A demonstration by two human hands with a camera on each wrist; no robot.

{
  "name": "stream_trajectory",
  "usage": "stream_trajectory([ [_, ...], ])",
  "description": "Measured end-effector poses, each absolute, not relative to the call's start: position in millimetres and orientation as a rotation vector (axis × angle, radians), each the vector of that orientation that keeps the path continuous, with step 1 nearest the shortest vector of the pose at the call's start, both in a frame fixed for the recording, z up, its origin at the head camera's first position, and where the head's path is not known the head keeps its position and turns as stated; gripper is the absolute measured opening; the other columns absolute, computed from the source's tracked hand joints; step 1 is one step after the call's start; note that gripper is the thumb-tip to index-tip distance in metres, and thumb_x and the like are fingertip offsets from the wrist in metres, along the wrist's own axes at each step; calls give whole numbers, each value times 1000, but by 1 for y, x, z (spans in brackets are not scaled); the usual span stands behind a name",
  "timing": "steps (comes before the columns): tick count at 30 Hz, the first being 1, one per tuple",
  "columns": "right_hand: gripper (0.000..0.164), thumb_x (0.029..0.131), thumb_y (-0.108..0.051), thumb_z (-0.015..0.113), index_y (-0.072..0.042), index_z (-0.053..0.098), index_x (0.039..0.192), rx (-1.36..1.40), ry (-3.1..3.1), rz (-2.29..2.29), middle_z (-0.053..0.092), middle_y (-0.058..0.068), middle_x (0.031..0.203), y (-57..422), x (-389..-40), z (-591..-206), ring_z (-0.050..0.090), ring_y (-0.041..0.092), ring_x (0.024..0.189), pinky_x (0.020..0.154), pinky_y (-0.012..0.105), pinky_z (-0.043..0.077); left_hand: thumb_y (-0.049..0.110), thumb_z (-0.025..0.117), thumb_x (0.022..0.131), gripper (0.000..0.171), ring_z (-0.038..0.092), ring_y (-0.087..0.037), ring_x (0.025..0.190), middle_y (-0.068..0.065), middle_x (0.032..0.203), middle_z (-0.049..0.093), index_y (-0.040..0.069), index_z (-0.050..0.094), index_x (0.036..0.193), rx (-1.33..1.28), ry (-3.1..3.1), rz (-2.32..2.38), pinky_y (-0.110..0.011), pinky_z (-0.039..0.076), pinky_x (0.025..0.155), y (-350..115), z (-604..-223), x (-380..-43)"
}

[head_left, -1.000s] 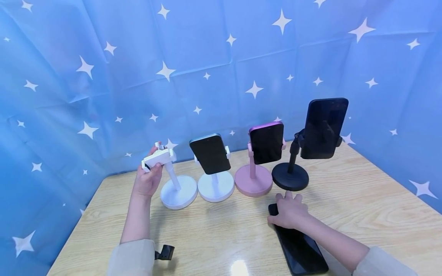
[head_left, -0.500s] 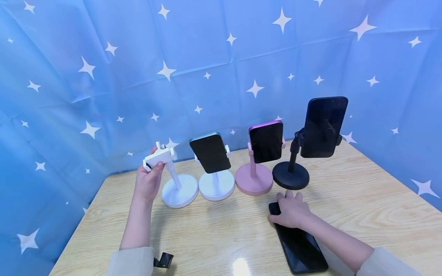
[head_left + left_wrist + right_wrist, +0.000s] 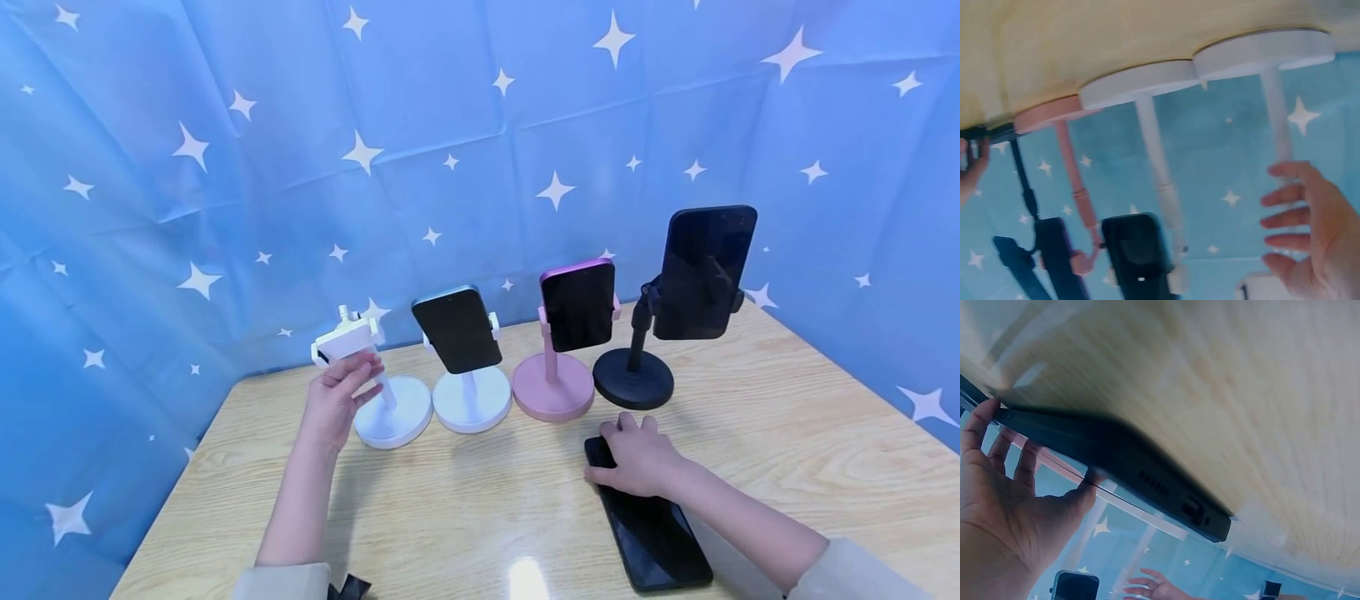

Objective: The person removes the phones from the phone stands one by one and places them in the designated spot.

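In pink holder, magenta-edged phone; on table, right fingers grip black phone.

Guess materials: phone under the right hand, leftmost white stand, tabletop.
Phone: likely glass front, glossy black; smooth, faintly reflective. White stand: probably plastic, low-sheen, uniformly white; painted metal possible. Tabletop: wood or laminate, glossy; grain and glare show.

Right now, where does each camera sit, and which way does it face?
Head: on the head, faces forward and down at four phone stands; left hand, right hand show.
Left wrist: on that wrist, faces the stands; both hands show.
Right wrist: on that wrist, faces the held black smartphone and table; both hands show.
Head and right wrist share that smartphone.
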State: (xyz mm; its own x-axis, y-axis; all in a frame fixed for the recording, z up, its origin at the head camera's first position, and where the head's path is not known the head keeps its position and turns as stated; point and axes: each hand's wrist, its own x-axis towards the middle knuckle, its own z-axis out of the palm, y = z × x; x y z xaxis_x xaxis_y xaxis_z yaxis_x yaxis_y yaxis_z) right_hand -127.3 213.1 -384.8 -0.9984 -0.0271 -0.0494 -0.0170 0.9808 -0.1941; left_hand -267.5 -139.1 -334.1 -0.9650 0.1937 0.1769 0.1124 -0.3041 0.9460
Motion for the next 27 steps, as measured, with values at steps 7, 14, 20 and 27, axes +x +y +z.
stream_trajectory([
  [7, 50, 76, -41, 68, -3, 60, 107, -104, 3149, -227, 56, 16, 101, 206, -126, -384, 52, 38, 91, 77, 72, 31, 8, 55, 91, 16, 63, -14, 95, 4, 94, 66, 14, 68, 95, 339, 1914, 2229, -41, 47, 90, -121, -334, -253],
  [14, 13, 78, -14, 68, -4, 60, 82, -557, 3296, -419, 52, 1, 71, 191, -129, -381, 54, 19, 68, 67, 41, 48, 6, 57, 89, 22, 62, -16, 95, -4, 101, 65, 0, 62, 110, 377, 1909, 2131, -44, 46, 89, -97, -344, -243],
  [20, 21, 85, -5, 58, 7, 61, 103, -566, 3172, -950, 67, 15, 90, 173, -138, -365, 64, 22, 79, 66, 33, 53, 6, 57, 89, 32, 60, -23, 102, -9, 108, 63, -9, 54, 116, 464, 1996, 2037, -41, 47, 88, -84, -346, -241],
  [27, 33, 93, -6, 49, 12, 49, 121, -534, 3056, -1334, 59, 24, 115, 151, -149, -351, 60, 30, 103, 82, 35, 50, 6, 56, 90, 30, 57, -26, 108, -16, 118, 57, -3, 56, 118, 453, 2076, 1993, -40, 47, 88, -79, -343, -242],
])
